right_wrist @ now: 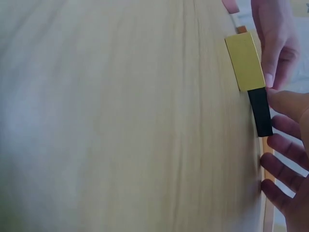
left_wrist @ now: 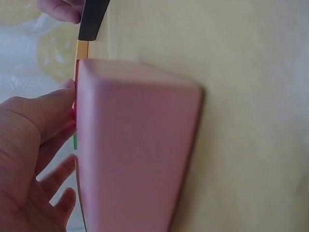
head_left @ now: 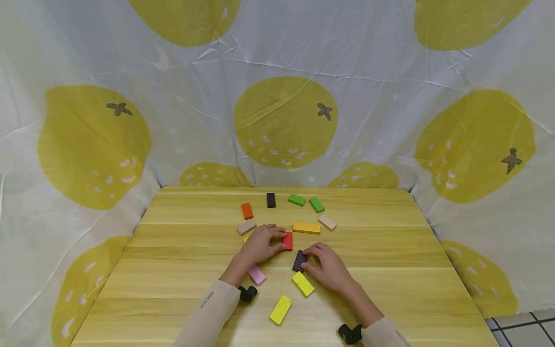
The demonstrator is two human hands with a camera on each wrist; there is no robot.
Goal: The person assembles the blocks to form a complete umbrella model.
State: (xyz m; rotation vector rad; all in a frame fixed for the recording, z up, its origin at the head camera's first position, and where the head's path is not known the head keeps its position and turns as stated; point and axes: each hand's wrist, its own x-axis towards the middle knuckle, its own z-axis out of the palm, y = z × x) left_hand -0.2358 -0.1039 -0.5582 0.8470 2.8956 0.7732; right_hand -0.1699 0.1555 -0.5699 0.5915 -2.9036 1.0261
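Observation:
My left hand (head_left: pixel 262 243) pinches a red block (head_left: pixel 288 241) between thumb and fingers near the middle of the table. A dark block (head_left: pixel 299 260) is held by my right hand (head_left: pixel 330 266), its thumb at the near end and fingers at the far end; the right wrist view shows this dark block (right_wrist: pixel 260 111) beside the thumb. Just below it lies a yellow block (head_left: pixel 303 284). The pink block (left_wrist: pixel 135 145) fills much of the left wrist view, close to the left wrist, and hides part of the red one. Another yellow block is mostly covered by the left hand.
Several more blocks lie in a loose ring on the wooden table (head_left: pixel 173 270): orange (head_left: pixel 247 211), dark (head_left: pixel 270 200), green (head_left: pixel 297 200), beige (head_left: pixel 327 222), amber (head_left: pixel 306 228). A yellow block (head_left: pixel 281 310) lies nearest the front. Lemon-print cloth (head_left: pixel 195 120) surrounds the table.

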